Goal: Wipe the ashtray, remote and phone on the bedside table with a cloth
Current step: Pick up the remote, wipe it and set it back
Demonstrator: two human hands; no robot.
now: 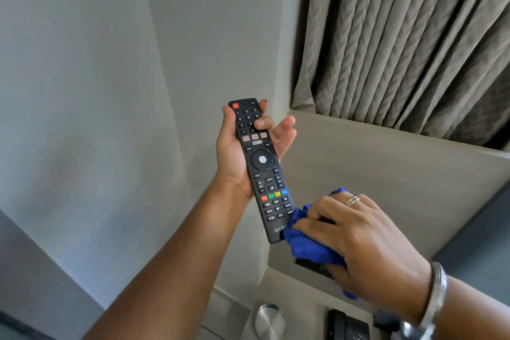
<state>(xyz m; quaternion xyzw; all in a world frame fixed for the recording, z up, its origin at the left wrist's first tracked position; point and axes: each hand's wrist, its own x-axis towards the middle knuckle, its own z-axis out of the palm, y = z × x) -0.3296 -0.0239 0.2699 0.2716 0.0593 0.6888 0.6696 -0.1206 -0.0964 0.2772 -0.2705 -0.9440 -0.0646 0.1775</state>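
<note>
The remote is up in the air in front of me, held in my left hand, whose fingers curl around its upper half, buttons facing me. Its long axis runs from the top end, up and away, down to the near end at lower right. That near end meets the blue cloth, which the fingers of my right hand clutch bunched against its edge. So my right hand is the nearer one, and I judge the wipe should travel up along the length. Below, on the counter, sit the ashtray and phone.
</note>
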